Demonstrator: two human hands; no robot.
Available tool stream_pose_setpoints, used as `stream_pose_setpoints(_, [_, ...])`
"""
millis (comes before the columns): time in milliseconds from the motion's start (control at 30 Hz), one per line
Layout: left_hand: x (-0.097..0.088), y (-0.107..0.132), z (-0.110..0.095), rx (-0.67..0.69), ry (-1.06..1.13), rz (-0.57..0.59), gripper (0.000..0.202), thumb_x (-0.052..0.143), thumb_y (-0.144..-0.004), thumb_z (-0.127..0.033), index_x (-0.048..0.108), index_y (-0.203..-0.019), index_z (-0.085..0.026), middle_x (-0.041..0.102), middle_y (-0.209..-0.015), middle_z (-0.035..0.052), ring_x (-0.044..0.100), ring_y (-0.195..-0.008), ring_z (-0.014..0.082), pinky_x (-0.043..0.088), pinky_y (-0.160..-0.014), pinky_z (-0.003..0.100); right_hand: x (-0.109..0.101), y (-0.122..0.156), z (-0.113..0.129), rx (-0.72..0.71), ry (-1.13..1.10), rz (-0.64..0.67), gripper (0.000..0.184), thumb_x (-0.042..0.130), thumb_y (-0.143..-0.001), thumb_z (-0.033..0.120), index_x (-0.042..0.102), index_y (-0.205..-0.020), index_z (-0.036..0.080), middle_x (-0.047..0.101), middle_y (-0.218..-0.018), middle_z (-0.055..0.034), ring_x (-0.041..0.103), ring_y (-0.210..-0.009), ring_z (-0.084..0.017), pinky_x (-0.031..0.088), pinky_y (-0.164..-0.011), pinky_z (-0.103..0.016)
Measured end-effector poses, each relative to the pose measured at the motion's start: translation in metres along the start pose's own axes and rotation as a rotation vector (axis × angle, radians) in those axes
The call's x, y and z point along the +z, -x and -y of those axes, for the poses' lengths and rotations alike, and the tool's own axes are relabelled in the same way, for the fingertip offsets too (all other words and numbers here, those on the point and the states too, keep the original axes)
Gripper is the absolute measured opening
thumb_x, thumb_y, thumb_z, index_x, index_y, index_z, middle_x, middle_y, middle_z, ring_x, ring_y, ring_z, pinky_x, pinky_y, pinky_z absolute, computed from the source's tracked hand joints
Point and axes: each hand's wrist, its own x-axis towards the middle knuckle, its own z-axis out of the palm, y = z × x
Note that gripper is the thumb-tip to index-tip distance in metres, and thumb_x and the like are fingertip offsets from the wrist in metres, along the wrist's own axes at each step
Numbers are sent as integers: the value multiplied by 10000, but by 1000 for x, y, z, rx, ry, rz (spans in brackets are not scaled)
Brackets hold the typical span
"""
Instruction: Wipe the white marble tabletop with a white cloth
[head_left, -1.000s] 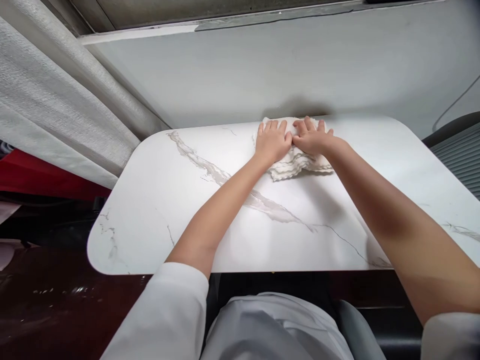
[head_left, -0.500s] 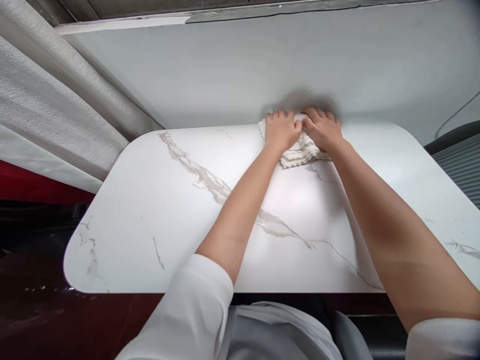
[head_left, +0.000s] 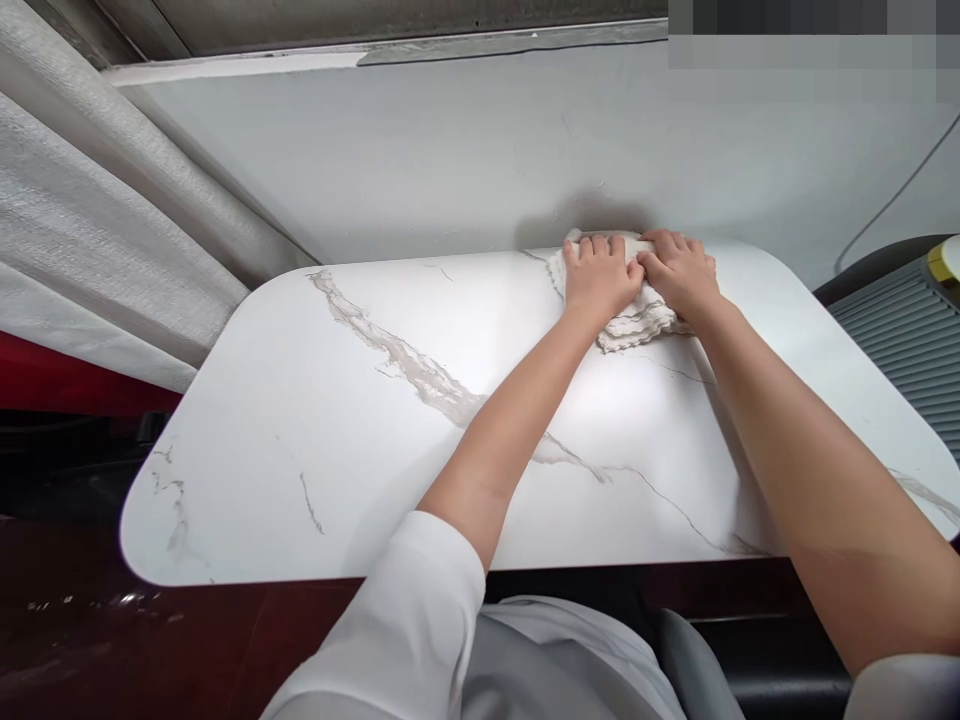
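A folded white cloth (head_left: 637,322) with wavy edges lies at the far edge of the white marble-patterned table (head_left: 337,430), against the grey wall. My left hand (head_left: 598,275) presses down on its left half, fingers curled over the far edge. My right hand (head_left: 679,270) presses on the right half right beside it, fingers also bent over the cloth. Both arms are stretched far forward across the tabletop.
A grey wall (head_left: 450,150) rises directly behind the table. Grey wrapped rolls (head_left: 112,230) lean at the left. A grey ribbed object (head_left: 907,330) stands at the right, with a cable on the wall above it. Dark red floor lies below left.
Both hands and the cloth have shifted to the right along the table's far edge. Their fingers have gone from flat to curled over the cloth.
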Motion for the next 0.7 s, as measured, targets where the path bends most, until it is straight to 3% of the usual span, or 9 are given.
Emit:
stream_pose_setpoints(100, [-2,15,-10,7,-13,-5,499,302,-1009,-345,478,-1385,-66,535,-1422,153,411,-1348,293,224,-1195,508,-4,21,-4,-19,14,-16,505,260,-974,384,464,-1389,182,482,-1447,-139,366,-1348,-358,284,-1101,-566])
stream_pose_setpoints(400, [-21,78,-32,60,-49,71,543,319,-992,-350,431,-1431,-52,458,-1487,206,360,-1416,325,196,-1203,537,2,81,-23,-86,83,-116,491,282,-939,405,487,-1366,277,500,-1441,-94,406,-1318,-377,355,-1027,-622])
stream_pose_setpoints(700, [-47,168,-67,149,-133,127,580,318,-994,-356,395,-1451,-6,451,-1477,264,368,-1406,423,268,-1131,656,-11,187,-32,-174,145,-142,512,239,-990,442,412,-1456,317,486,-1463,-73,387,-1381,-352,362,-1080,-610])
